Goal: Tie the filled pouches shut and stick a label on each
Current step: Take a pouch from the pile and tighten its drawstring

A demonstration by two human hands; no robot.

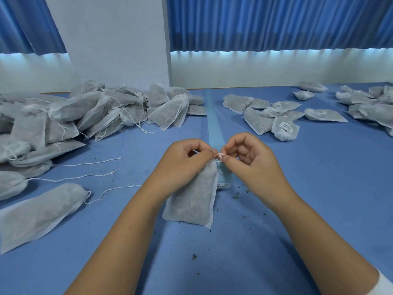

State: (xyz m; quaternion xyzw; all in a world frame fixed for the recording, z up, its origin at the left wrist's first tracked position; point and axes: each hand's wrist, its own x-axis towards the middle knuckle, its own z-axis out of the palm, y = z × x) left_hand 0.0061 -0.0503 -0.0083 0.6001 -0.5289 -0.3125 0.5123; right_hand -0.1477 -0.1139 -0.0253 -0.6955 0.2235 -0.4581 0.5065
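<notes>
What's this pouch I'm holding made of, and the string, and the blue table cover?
Pouch: looks like thin non-woven fabric, matte white and translucent, since the dark filling shows through.
String: probably white cotton twine, thin and limp.
Table cover: smooth matte blue sheet, cloth or plastic; hard to tell.

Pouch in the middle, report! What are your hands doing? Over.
Left hand grips filled white fabric pouch at neck. Right hand pinches its white drawstring loop. Pale blue strip underneath, nothing blocking.
</notes>
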